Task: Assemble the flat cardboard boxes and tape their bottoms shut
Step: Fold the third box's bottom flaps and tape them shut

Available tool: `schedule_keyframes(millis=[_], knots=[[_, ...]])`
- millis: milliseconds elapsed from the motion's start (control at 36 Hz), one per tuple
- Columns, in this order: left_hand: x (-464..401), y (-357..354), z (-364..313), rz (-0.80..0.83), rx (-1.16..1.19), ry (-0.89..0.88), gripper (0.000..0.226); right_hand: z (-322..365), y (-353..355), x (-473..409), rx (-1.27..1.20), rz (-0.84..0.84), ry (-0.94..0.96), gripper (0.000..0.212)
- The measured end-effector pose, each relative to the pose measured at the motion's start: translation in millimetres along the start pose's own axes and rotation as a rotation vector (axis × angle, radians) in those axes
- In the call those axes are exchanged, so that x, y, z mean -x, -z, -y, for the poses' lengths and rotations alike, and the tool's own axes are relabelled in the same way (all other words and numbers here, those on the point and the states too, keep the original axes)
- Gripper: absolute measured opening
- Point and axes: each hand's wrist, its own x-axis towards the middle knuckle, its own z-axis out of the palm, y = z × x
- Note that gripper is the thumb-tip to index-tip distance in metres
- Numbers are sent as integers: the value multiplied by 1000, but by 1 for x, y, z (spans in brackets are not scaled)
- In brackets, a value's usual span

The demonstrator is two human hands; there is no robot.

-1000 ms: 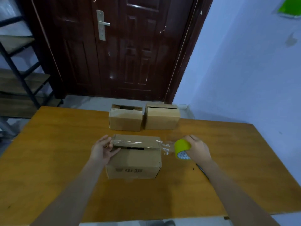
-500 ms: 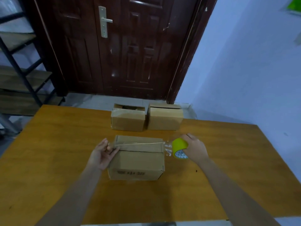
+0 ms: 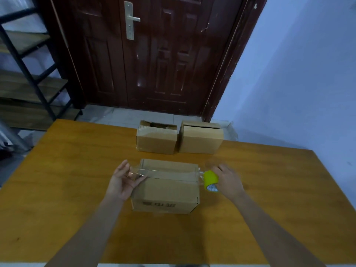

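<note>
A cardboard box (image 3: 165, 191) stands in the middle of the orange table (image 3: 57, 189), its flaps folded shut on top. A strip of clear tape (image 3: 167, 171) stretches across those flaps. My left hand (image 3: 123, 182) pinches the strip's free end at the box's left edge. My right hand (image 3: 229, 180) grips the yellow tape roll (image 3: 210, 180) just off the box's right edge.
Two more assembled boxes stand side by side at the table's far edge, one on the left (image 3: 156, 138) and one on the right (image 3: 201, 138). Beyond them are a dark wooden door (image 3: 154, 54) and a black metal shelf (image 3: 28, 74) at the left.
The tape strip has dropped closer to the box top. My right hand has brought the roll nearer the box's right edge, and my left hand has turned palm up at the left edge.
</note>
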Motion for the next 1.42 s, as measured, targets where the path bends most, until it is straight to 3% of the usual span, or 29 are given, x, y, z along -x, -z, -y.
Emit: schedule_keyframes(millis=[278, 444, 694, 833, 1028, 1222, 1417], knots=[[2, -3, 2, -10, 30, -7, 19, 8, -17, -4, 51, 18, -24, 70], [1, -1, 2, -29, -12, -26, 16, 17, -18, -2, 45, 175, -82, 64], [3, -6, -22, -150, -722, -362, 24, 21, -17, -4, 66, 169, -85, 62], [-1, -3, -23, -214, -934, -384, 32, 20, -19, -6, 55, 180, -88, 65], [-6, 11, -16, -349, -894, -293, 39, 25, -19, -7, 19, 189, -100, 65], [-26, 14, -16, -396, -855, -112, 39, 26, -21, -7, 14, 198, -116, 61], [-36, 11, -11, -396, -957, 69, 55, 27, -24, -5, 12, 198, -138, 65]])
